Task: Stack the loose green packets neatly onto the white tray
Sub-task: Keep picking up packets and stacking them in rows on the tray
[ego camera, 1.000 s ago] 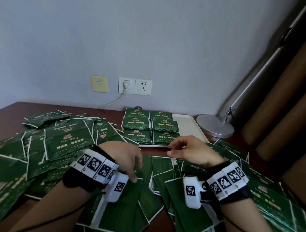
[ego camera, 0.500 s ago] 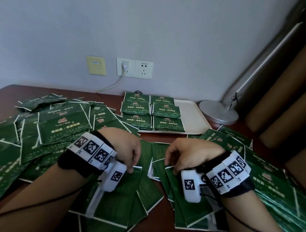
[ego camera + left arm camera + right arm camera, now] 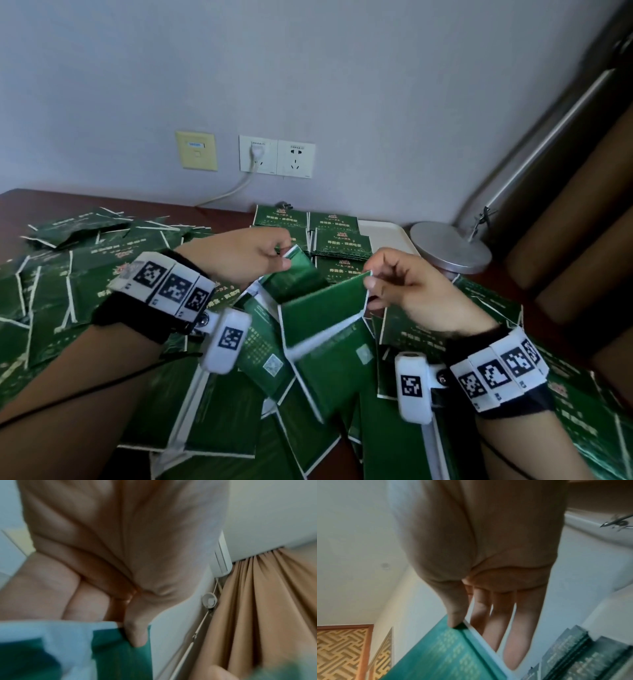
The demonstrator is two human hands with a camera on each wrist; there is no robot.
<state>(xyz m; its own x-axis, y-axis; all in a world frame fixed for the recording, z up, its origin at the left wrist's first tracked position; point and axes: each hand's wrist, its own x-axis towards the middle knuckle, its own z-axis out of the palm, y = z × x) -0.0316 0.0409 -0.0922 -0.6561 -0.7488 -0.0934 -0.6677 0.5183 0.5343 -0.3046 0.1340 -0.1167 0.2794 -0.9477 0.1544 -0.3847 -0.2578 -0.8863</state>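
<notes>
Loose green packets (image 3: 61, 294) cover the brown table on the left, front and right. The white tray (image 3: 390, 233) sits at the back centre with neat stacks of green packets (image 3: 342, 240) on its left part. My left hand (image 3: 270, 255) pinches the top corner of one green packet (image 3: 298, 274), lifted above the pile; its thumb presses the packet (image 3: 120, 653) in the left wrist view. My right hand (image 3: 376, 284) pinches the top right corner of another green packet (image 3: 322, 308), thumb on its face (image 3: 447, 649), fingers behind. Both packets hang just in front of the tray.
A round silver lamp base (image 3: 450, 248) stands right of the tray, its pole (image 3: 548, 137) slanting up. Wall sockets (image 3: 277, 156) with a plugged white cable are behind the tray. Brown curtains (image 3: 589, 222) hang at the right.
Both hands rose from the pile in front, each lifting a green packet up toward the tray. Earlier they pressed down on loose packets.
</notes>
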